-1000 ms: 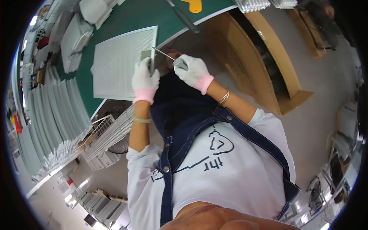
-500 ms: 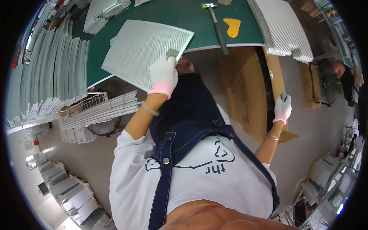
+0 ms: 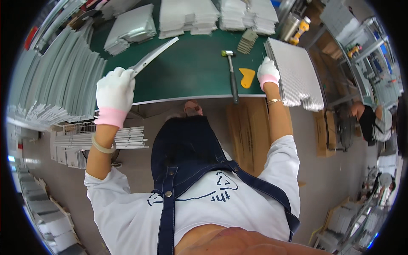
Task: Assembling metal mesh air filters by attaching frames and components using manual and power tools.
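My left hand (image 3: pixel 114 91), in a white glove with a pink cuff, is closed on the near end of a mesh panel (image 3: pixel 155 55). The panel is tipped nearly edge-on over the green table. At the table's right side my gloved right hand (image 3: pixel 268 70) is closed beside a stack of corrugated-looking mesh panels (image 3: pixel 295 72). A thin tool tip (image 3: pixel 264 55) shows faintly past its fingers; the rest is hidden. Left of that hand lie a yellow scraper (image 3: pixel 247 77) and a hammer (image 3: pixel 232 76) with a dark handle, which overhangs the front edge.
Many panels (image 3: pixel 55 76) stand upright at the left. Stacked panels (image 3: pixel 189 17) line the table's back. Small grey toothed plates (image 3: pixel 247 41) lie behind the hammer. Below the table stand a cardboard box (image 3: pixel 246 136) and more panels (image 3: pixel 123 138). Another person (image 3: pixel 367 121) is at the far right.
My left hand has moved left and tipped the panel from nearly flat to edge-on. My right hand has come up from beside the box to the table, next to the right stack. The view has shifted.
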`<action>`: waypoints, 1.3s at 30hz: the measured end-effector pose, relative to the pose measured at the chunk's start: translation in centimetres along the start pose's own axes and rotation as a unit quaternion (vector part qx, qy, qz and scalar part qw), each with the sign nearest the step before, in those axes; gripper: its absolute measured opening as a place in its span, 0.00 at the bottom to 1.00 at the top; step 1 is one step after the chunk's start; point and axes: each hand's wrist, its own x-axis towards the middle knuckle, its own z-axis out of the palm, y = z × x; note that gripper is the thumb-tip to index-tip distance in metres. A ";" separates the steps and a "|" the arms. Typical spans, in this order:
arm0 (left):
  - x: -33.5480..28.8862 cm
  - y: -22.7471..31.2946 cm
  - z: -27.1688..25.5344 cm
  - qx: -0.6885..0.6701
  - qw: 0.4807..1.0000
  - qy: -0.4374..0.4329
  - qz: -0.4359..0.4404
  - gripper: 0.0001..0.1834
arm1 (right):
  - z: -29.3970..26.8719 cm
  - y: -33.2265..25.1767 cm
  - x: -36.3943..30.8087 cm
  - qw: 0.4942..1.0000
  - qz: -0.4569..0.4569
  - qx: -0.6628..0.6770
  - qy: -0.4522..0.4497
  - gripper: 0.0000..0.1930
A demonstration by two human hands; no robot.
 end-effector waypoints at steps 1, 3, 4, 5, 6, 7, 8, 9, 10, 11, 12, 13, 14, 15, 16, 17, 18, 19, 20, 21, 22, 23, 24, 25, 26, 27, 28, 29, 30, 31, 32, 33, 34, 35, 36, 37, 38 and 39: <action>0.1 -1.2 -0.1 0.021 0.999 0.017 -0.020 0.07 | 0.5 -0.6 0.7 1.000 -0.015 -0.020 -0.005 0.10; 0.8 -2.9 -0.3 0.042 0.996 0.047 -0.056 0.07 | 2.6 0.5 2.2 0.997 -0.041 -0.039 -0.046 0.14; 0.5 -4.2 -0.5 0.046 0.993 0.077 -0.076 0.07 | 2.5 -0.4 1.8 0.995 -0.064 -0.078 -0.022 0.16; 0.3 -5.1 -0.8 0.048 0.988 0.107 -0.097 0.07 | 1.4 -1.7 0.9 0.992 -0.072 -0.102 0.013 0.16; 0.3 -5.8 -1.4 0.060 0.983 0.118 -0.125 0.06 | 0.0 -2.7 0.1 0.988 -0.078 -0.125 0.048 0.15; 0.7 -6.2 -2.3 0.043 0.981 0.142 -0.126 0.06 | -1.8 -3.2 -0.7 0.989 -0.093 -0.103 0.055 0.15; 1.3 -6.4 -3.0 0.023 0.978 0.165 -0.124 0.06 | -2.1 -2.8 -1.3 0.985 -0.133 -0.054 0.096 0.16; 2.2 -6.4 -3.6 0.005 0.975 0.188 -0.117 0.06 | -2.1 -2.9 -2.0 0.987 -0.149 0.028 0.063 0.17; 3.2 -6.3 -4.2 -0.027 0.974 0.200 -0.107 0.06 | -2.4 -2.7 -2.9 0.981 -0.161 0.108 0.030 0.19; 4.1 -6.1 -4.7 -0.059 0.971 0.211 -0.098 0.07 | -2.9 -3.2 -4.3 0.968 -0.207 0.141 -0.031 0.21; 5.0 -5.6 -5.2 -0.086 0.971 0.209 -0.077 0.07 | -3.6 -3.8 -5.8 0.966 -0.204 0.140 -0.070 0.23; 6.1 -4.9 -5.3 -0.126 0.970 0.194 -0.072 0.07 | -4.1 -4.0 -6.5 0.965 -0.187 0.170 -0.076 0.22; 7.0 -4.5 -5.0 -0.138 0.969 0.196 -0.057 0.06 | -4.5 -4.2 -7.0 0.956 -0.175 0.227 -0.060 0.22; 7.7 -4.0 -4.7 -0.162 0.970 0.176 -0.045 0.07 | -5.0 -4.4 -7.1 0.944 -0.162 0.283 -0.043 0.22; 8.6 -3.3 -4.4 -0.176 0.970 0.161 -0.039 0.07 | -4.9 -4.1 -6.7 0.918 -0.152 0.363 -0.047 0.18; 9.1 -2.9 -3.7 -0.198 0.965 0.168 -0.047 0.07 | -5.9 -4.8 -7.0 0.882 -0.175 0.437 -0.034 0.19; 9.3 -2.5 -3.3 -0.203 0.965 0.161 -0.034 0.07 | -7.1 -5.6 -7.5 0.839 -0.197 0.507 -0.021 0.21; 9.5 -1.9 -3.1 -0.222 0.965 0.138 -0.026 0.08 | -8.0 -5.7 -7.3 0.865 -0.231 0.445 -0.016 0.29; 9.7 -1.5 -2.8 -0.247 0.959 0.137 -0.013 0.08 | -7.9 -6.2 -7.2 0.844 -0.258 0.470 -0.016 0.33; 9.8 -1.2 -2.7 -0.235 0.962 0.138 -0.010 0.08 | -7.8 -6.9 -7.2 0.821 -0.285 0.494 -0.017 0.37; 9.9 -0.7 -2.8 -0.231 0.963 0.139 -0.007 0.08 | -8.4 -7.3 -7.4 0.815 -0.288 0.500 -0.054 0.40; 10.0 -0.3 -2.9 -0.227 0.964 0.140 -0.004 0.08 | -8.2 -7.9 -7.2 0.812 -0.286 0.505 -0.057 0.40; 10.2 -0.1 -3.3 -0.225 0.968 0.110 -0.008 0.09 | -8.0 -8.4 -7.1 0.809 -0.285 0.511 -0.060 0.40; 10.4 0.0 -3.8 -0.225 0.968 0.112 -0.011 0.09 | -9.0 -8.8 -7.4 0.803 -0.294 0.513 -0.081 0.38; 10.8 0.1 -4.3 -0.246 0.968 0.047 0.005 0.10 | -8.7 -9.1 -7.1 0.803 -0.297 0.510 -0.081 0.38; 11.3 0.0 -5.0 -0.267 0.963 -0.019 0.021 0.10 | -8.0 -9.5 -6.4 0.823 -0.284 0.488 -0.068 0.36; 12.3 0.0 -6.0 -0.286 0.954 -0.082 0.036 0.13 | -7.7 -9.6 -5.8 0.843 -0.264 0.466 -0.053 0.35; 12.9 0.4 -7.1 -0.292 0.950 -0.109 0.034 0.16 | -7.8 -9.8 -5.7 0.844 -0.255 0.471 -0.017 0.31; 13.5 0.9 -7.7 -0.298 0.944 -0.137 0.034 0.19 | -7.7 -10.2 -5.4 0.848 -0.237 0.474 0.024 0.31; 13.9 0.7 -7.4 -0.280 0.952 -0.108 0.064 0.26 | -7.5 -10.7 -5.3 0.848 -0.220 0.477 0.066 0.30; 14.1 0.4 -7.4 -0.315 0.942 -0.113 0.040 0.30 | -7.9 -11.2 -5.4 0.843 -0.219 0.485 0.084 0.30; 14.2 0.1 -7.4 -0.362 0.921 -0.141 0.022 0.31 | -8.4 -11.5 -5.7 0.833 -0.233 0.494 0.085 0.29; 14.2 -0.4 -7.3 -0.409 0.897 -0.168 0.004 0.31 | -8.7 -11.8 -6.0 0.824 -0.248 0.502 0.087 0.28; 14.4 -1.2 -6.6 -0.412 0.893 -0.184 0.012 0.29 | -9.1 -11.8 -6.8 0.786 -0.263 0.558 0.039 0.26; 14.2 -2.0 -6.0 -0.445 0.868 -0.217 -0.036 0.27 | -9.4 -11.8 -8.1 0.704 -0.260 0.660 -0.044 0.25; 14.2 -2.2 -5.8 -0.476 0.838 -0.252 -0.084 0.25 | -10.9 -11.1 -9.5 0.681 -0.272 0.673 -0.096 0.25; 14.1 -2.1 -5.7 -0.511 0.817 -0.246 -0.102 0.22 | -12.7 -10.0 -11.1 0.651 -0.295 0.690 -0.116 0.26; 13.7 -1.6 -5.7 -0.545 0.794 -0.233 -0.133 0.22 | -13.7 -9.1 -12.3 0.615 -0.323 0.705 -0.139 0.27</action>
